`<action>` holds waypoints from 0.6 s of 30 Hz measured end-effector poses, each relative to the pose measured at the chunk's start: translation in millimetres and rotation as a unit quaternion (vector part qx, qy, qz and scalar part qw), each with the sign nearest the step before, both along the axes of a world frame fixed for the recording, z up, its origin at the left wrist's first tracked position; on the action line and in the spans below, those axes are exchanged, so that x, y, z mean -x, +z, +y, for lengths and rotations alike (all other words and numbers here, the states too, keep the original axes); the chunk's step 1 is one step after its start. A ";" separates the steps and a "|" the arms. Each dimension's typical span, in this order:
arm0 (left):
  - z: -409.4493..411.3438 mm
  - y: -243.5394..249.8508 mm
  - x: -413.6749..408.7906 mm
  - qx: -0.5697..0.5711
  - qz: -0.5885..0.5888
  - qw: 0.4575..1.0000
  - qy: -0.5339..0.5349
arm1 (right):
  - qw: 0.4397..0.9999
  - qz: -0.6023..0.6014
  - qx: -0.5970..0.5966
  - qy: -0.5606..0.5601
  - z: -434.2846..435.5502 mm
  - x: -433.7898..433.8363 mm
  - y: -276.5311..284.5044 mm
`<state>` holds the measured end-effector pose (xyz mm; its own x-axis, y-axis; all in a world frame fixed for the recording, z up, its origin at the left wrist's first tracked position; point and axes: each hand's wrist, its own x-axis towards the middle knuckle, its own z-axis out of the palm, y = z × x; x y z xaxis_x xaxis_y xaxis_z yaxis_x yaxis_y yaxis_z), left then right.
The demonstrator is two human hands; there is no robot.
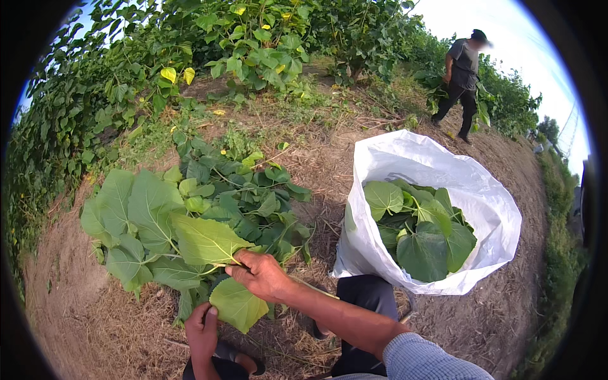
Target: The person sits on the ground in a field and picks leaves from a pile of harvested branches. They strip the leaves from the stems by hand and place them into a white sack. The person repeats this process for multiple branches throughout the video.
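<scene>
My right hand (263, 275) is closed on the stem end of a leafy branch (156, 209), whose broad green leaves spread to the left. Lower down, my left hand (203, 320) pinches with thumb and fingers at the edge of a yellow-green leaf (240, 304); part of its grip is hidden. Behind the branch lies a pile of cut leafy branches (256, 204) on the ground. To the right, against my leg, an open white woven sack (494, 209) stands with large green leaves (427, 247) inside.
Dry, straw-strewn ground (327, 166) surrounds the pile and sack. Leafy bushes (266, 42) grow along the far side and left. At the upper right a person (463, 71) walks, carrying leafy branches. A grassy strip (558, 237) runs along the right.
</scene>
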<state>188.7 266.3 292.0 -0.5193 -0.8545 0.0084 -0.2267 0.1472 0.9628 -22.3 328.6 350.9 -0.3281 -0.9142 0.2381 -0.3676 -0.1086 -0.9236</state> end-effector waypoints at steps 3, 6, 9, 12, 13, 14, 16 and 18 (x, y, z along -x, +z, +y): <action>14.8 8.8 8.0 0.088 0.038 0.995 0.000 | 1.000 -0.027 -0.015 -0.006 30.9 -5.6 5.2; 31.0 22.8 17.1 0.137 0.030 0.990 0.005 | 0.997 -0.071 0.004 -0.019 47.1 -11.7 3.2; 49.9 39.0 27.3 0.104 0.045 0.994 -0.010 | 0.997 -0.070 0.029 -0.025 60.7 -13.1 -0.7; 68.8 55.9 38.4 -0.032 0.065 0.997 0.006 | 0.993 -0.114 0.035 -0.002 71.1 -13.3 4.1; 71.8 60.8 44.5 -0.041 0.070 0.997 -0.020 | 0.992 -0.122 -0.026 -0.001 76.1 -11.7 7.8; 74.7 65.8 48.5 -0.050 0.074 0.995 -0.043 | 0.986 -0.160 0.037 0.019 80.6 -11.2 12.6; 78.2 72.3 57.4 -0.055 0.118 0.987 -0.089 | 0.971 -0.216 0.091 0.053 89.7 -9.5 22.9; 85.3 74.4 61.9 -0.162 0.190 0.966 -0.067 | 0.968 -0.233 0.062 0.063 99.4 -4.0 32.0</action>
